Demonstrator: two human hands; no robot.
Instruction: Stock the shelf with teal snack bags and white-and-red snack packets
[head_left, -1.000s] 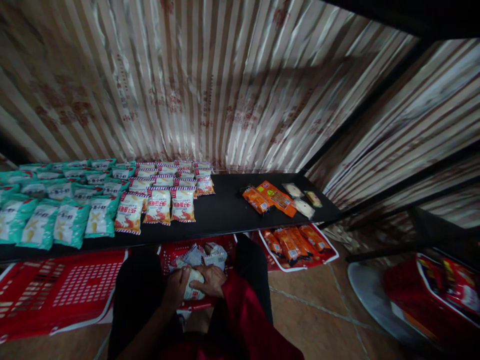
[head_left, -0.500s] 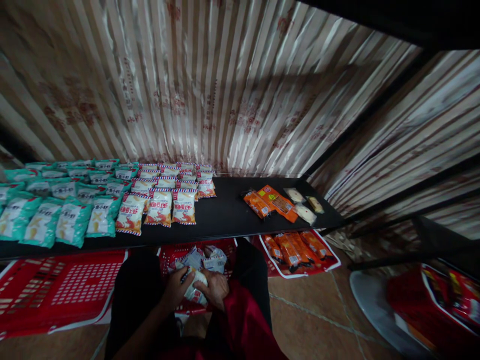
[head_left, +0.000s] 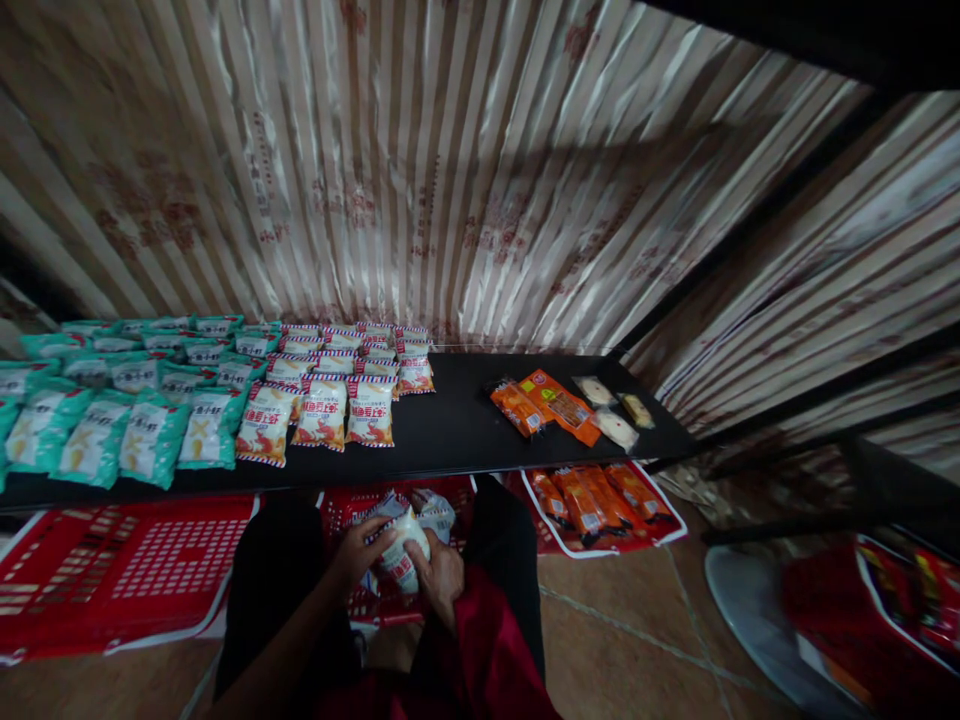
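A white snack bag with red print (head_left: 403,556) is held between both hands, low in front of me. My left hand (head_left: 361,552) has its fingers on the bag's left side and upper edge. Round the right side is my right hand (head_left: 439,572), its thumb across the front. Beneath them a red basket (head_left: 457,492) between my knees holds more such bags. On the black shelf (head_left: 457,430) similar white bags (head_left: 322,412) stand in rows, beside rows of teal bags (head_left: 154,440).
Orange packets (head_left: 559,405) and small clear packs (head_left: 615,428) lie on the shelf's right part. A red basket of orange packets (head_left: 592,500) sits below. At left is another red basket (head_left: 176,555); at far right, a grey tub (head_left: 739,610) beside a red container (head_left: 832,610).
The held bag has turned more upright and risen slightly, its printed front showing more. Both hands have shifted with it. The view has moved slightly.
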